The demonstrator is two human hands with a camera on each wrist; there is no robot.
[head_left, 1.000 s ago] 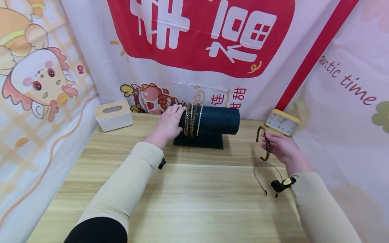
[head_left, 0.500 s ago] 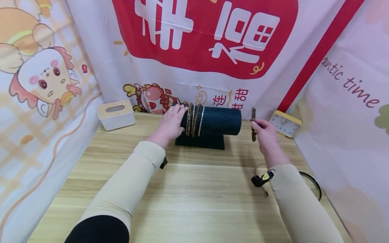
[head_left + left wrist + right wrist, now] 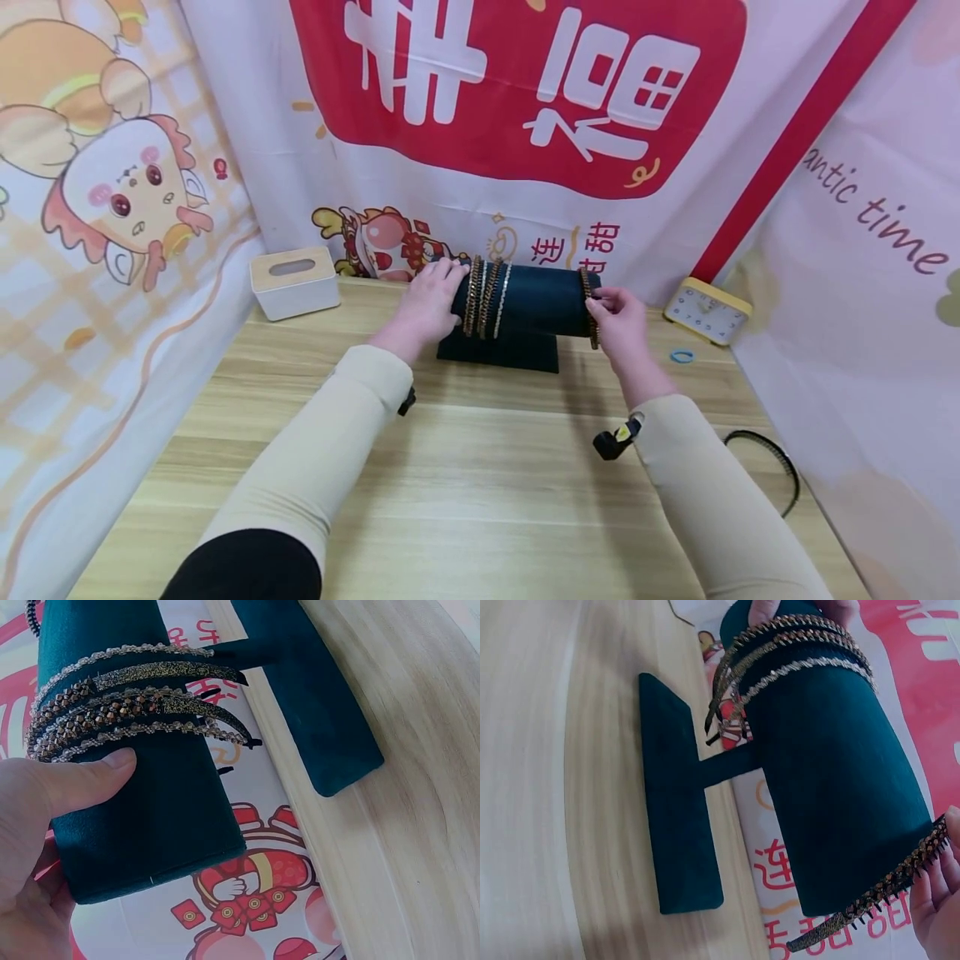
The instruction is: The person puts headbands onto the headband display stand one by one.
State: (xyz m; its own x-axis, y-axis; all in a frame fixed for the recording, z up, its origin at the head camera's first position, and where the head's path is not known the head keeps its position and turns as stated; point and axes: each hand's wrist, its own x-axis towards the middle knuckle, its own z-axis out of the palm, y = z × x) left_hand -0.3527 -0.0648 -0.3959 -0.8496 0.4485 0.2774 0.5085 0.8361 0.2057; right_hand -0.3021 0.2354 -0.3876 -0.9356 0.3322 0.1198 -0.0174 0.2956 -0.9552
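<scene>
A dark teal velvet headband stand (image 3: 543, 300), a horizontal roll on a flat base, stands near the back of the table. My left hand (image 3: 427, 304) grips its left end, thumb (image 3: 112, 765) on the near side and fingers mostly hidden behind. Beside that hand, several beaded headbands (image 3: 127, 705) in bronze and silver hang round the roll. At the other end, my right hand (image 3: 621, 321) pinches a bronze beaded headband (image 3: 885, 892) with small teeth inside. It overlaps the roll's right end in the head view, and one tip hangs past the edge in the right wrist view.
A white tissue box (image 3: 296, 285) with a wooden lid is at back left. At back right stand a yellow clock (image 3: 708, 310) and, nearer, a small blue ring (image 3: 682, 356). A black headband (image 3: 783, 458) lies right of my right forearm. Printed cloth walls enclose the table.
My right hand has carried the bronze headband leftward, turning it edge-on, from near the clock to the stand's right end. My left hand keeps its grip on the stand.
</scene>
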